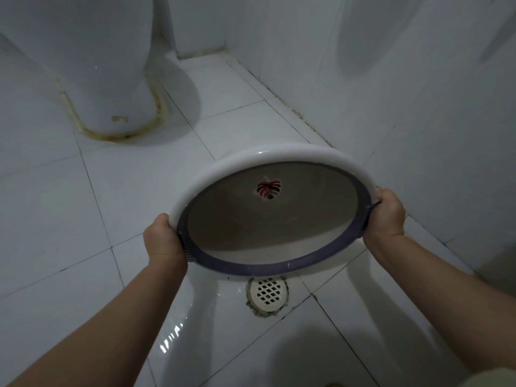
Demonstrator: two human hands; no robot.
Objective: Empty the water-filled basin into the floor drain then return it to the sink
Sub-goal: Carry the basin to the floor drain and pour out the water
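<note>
2 hands, left (164, 241) and right (386, 216), clamped on tilted basin (273, 219) above floor drain (267, 294), wet white tiles (111, 196), toilet base (111, 79) beyond

A white toilet base (111, 88) stands on the tiled floor (69, 219) well up and left of the grip, yellowed sealant (83, 127) around its foot. A tiled wall (418, 93) rises to the right.

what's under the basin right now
Just below the tilted basin sits the round white floor drain in wet tile. The drain's far edge and the floor behind the basin are hidden by it.
</note>
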